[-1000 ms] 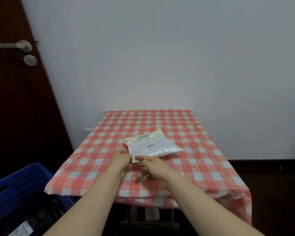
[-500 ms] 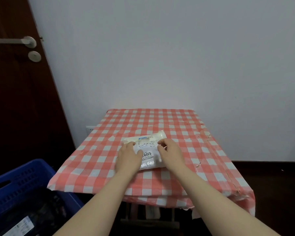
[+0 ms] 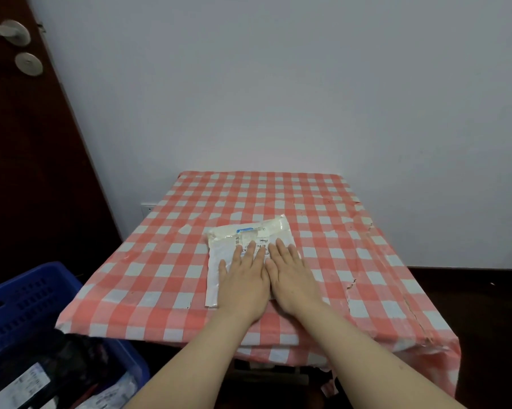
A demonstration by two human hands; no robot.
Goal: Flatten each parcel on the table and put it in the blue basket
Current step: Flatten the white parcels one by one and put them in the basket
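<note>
A white plastic parcel [image 3: 219, 255] with a printed label lies near the middle of the table with the red-and-white checked cloth [image 3: 352, 261]. My left hand [image 3: 244, 278] and my right hand [image 3: 290, 276] press flat on it side by side, fingers straight and pointing away from me. They cover the parcel's near right part; its far edge and left strip show. The blue basket [image 3: 27, 302] stands on the floor at the lower left, below the table's front left corner.
Inside the basket lie dark and white parcels [image 3: 57, 382]. A dark wooden door [image 3: 27, 172] with a metal handle stands at the left. A white wall runs behind the table. The cloth's right edge is torn and creased.
My hands moved from the parcel's near corner onto its top and now press it flat with straight fingers. The parcel turned and lies flatter on the cloth.
</note>
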